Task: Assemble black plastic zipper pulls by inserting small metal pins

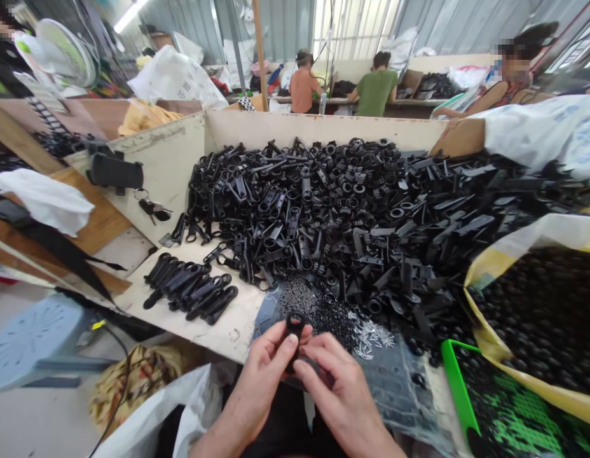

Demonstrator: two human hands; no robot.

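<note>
My left hand [265, 361] grips a black plastic part [295, 322] with a ring-shaped upper end, its thumb lying along the front. Close against it, my right hand [340, 381] has its fingers curled around dark plastic at the part's lower end. Whether that is the same part or a separate piece, I cannot tell. Just beyond my hands lie small dark pieces [297, 298] and a little pile of silvery pins [371, 336]. To the left, several similar long black parts [190, 287] rest in a row on the table [228, 336].
A large heap of black plastic parts [295, 216] covers the table's back. On the right are a yellow-edged bag [486, 346] of dark round pieces and a green tray [459, 388]. Keys [154, 210] hang at left above a blue stool [32, 337]. People [378, 86] sit behind.
</note>
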